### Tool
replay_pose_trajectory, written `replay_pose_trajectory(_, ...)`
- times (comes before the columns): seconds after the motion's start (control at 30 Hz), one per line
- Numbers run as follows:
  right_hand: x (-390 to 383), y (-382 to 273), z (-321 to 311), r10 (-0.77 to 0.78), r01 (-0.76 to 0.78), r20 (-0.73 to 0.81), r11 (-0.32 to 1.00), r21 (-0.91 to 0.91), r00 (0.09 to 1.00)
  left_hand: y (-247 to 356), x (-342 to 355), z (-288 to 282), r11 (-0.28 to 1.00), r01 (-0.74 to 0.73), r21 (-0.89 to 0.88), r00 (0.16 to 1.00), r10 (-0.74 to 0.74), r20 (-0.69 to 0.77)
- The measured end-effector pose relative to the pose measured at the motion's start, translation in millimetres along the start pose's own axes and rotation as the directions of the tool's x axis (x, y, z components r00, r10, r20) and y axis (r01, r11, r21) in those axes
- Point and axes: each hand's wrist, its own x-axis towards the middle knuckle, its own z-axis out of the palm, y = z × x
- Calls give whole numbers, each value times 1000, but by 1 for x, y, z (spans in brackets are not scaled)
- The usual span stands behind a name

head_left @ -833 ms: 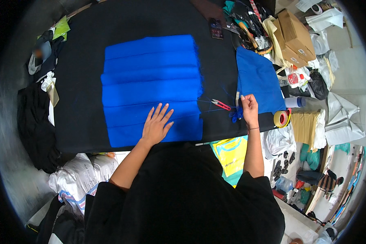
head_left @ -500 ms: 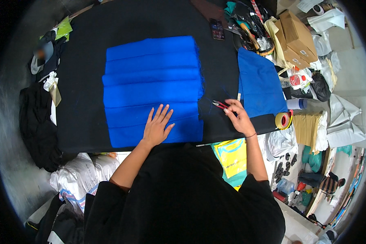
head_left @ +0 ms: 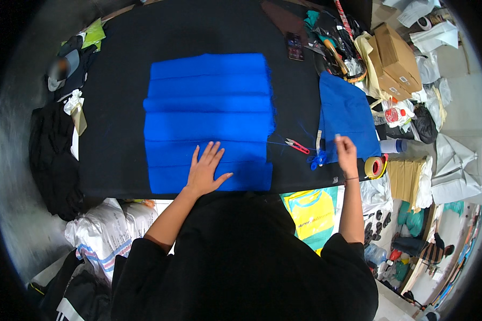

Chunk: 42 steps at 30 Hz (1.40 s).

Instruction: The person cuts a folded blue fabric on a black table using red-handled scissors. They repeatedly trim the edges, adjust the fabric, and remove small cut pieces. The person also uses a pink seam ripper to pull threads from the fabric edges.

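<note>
My left hand [head_left: 205, 174] lies flat with fingers spread on a bright blue cloth [head_left: 209, 117], which has several horizontal folds and a frayed right edge. My right hand [head_left: 346, 155] is raised by a darker blue folded cloth [head_left: 353, 115], its thumb and fingertips pinched together; anything between them is too small to make out. Between the two cloths, thread snips [head_left: 297, 145] with red handles rest on the black table cover [head_left: 118, 160]. Next to them is a small tangle of blue thread [head_left: 318, 159]. One blue thread runs from the bright cloth's right edge toward the snips.
A phone [head_left: 294, 46] lies at the far right of the table, near a cluttered basket [head_left: 356, 75]. Tape rolls [head_left: 374, 167] sit at the right edge, with cardboard boxes [head_left: 396, 59] beyond. Dark garments [head_left: 51, 155] are heaped along the left edge. Far right, another person [head_left: 431, 251] is visible.
My right hand has let go of the snips, leaving them on the table, and has moved right over the darker cloth. The blue thread tangle now shows. My left hand stays on the bright cloth.
</note>
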Motion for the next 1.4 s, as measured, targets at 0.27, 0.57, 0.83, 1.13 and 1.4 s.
replay_pose_trajectory(0.27, -44, -58, 45, -173, 439, 417, 544, -715, 892, -37, -13, -22, 922, 386, 1, 805, -336, -490)
replay_pose_trajectory(0.57, -72, -45, 166, -258, 352, 446, 925, -142, 857, -84, -2, -23, 758, 652, 3, 599, -513, -615)
replay_pose_trajectory(0.83, -75, -34, 180, -108, 138, 444, 990, -37, 890, 6, 29, -7, 958, -150, -243, 981, 112, -161)
replay_pose_trajectory(1.13, -82, -38, 183, 105, -311, 541, 900, 306, 835, 45, 75, 32, 884, -337, -324, 934, 270, -236)
replay_pose_trajectory(1.4, -89, -40, 189, 159, -402, 521, 826, 396, 839, 44, 74, 19, 889, -355, -289, 920, 278, -276)
